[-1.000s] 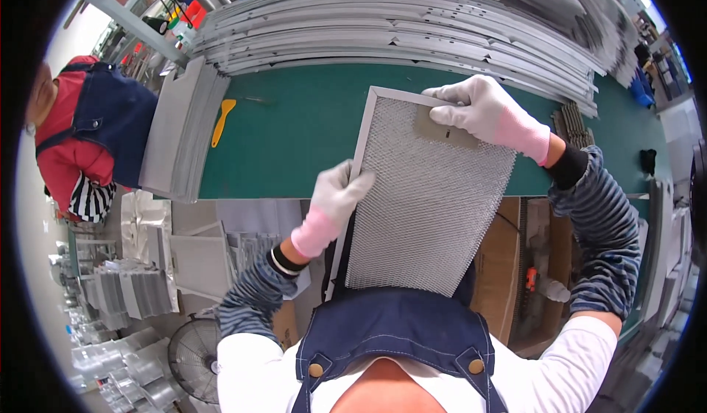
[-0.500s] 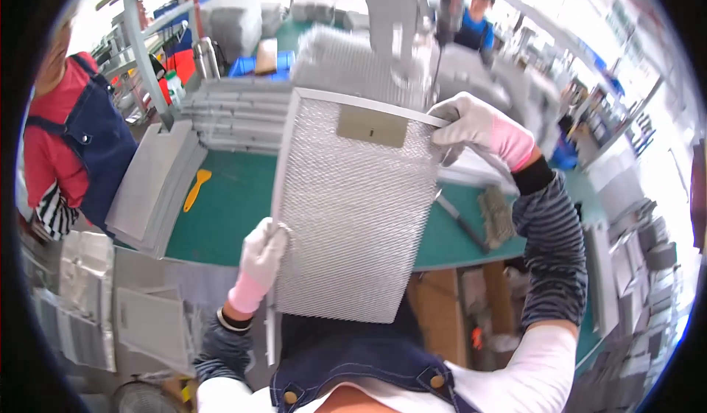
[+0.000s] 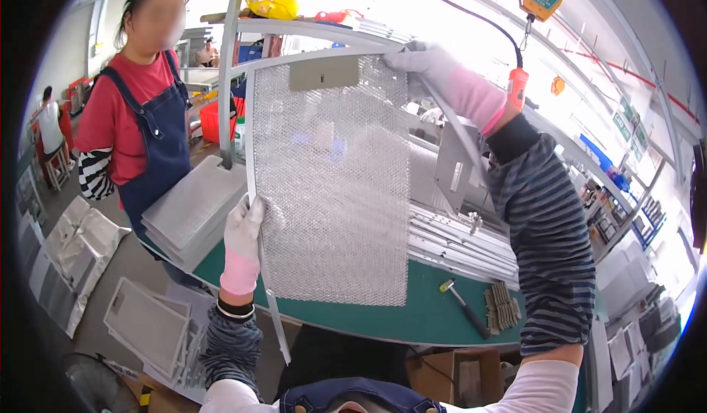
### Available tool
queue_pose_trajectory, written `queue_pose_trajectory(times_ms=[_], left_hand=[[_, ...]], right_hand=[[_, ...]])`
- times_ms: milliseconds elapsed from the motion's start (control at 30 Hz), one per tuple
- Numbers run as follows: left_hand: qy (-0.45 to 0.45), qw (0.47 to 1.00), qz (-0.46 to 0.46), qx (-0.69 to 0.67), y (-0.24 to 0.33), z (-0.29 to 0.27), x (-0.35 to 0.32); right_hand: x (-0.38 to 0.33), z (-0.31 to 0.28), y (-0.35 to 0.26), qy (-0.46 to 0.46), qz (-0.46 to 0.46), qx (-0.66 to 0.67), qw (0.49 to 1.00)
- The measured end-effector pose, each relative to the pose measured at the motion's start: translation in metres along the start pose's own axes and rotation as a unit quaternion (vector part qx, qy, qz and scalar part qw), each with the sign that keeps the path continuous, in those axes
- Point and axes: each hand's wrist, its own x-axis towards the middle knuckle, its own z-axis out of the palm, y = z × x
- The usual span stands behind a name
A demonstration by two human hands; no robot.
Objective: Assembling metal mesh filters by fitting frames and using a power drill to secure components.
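A silvery metal mesh panel is held upright in front of me, with a greenish-grey plate at its top edge. Thin metal frame strips run along its top and left sides. My left hand, in a white and pink glove, is closed on the left edge around mid-height. Gripping the top right corner is my gloved right hand. One frame strip sticks out below the panel's lower left; another strip slants away from the right corner, apart from the mesh edge.
On the green table lie a hammer, a bundle of small metal pieces and several long metal strips. A stack of mesh panels sits at the left, beside a person in overalls. An orange tool hangs at upper right.
The panel has risen and shifted left with both hands. A frame strip now shows angled off its right side. My view has tilted up and left, bringing more of the person into sight.
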Motion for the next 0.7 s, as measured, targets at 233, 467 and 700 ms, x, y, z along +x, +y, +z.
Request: queue_pose_trajectory(times_ms=[233, 467, 700], left_hand=[[0.021, 1.000, -0.016, 0.009, 0.000, 0.019, -0.002], [0.044, 0.997, -0.049, 0.041, -0.020, 0.007, 0.018], [0.051, 0.995, -0.023, -0.080, -0.027, 0.008, 0.026]], right_hand=[[-0.006, 0.032, 0.026, 0.117, -0.007, 0.061, 0.991], [-0.071, 0.100, 0.063, 0.136, 0.111, 0.013, 0.984], [-0.167, 0.157, 0.099, 0.139, 0.229, 0.374, 0.888]])
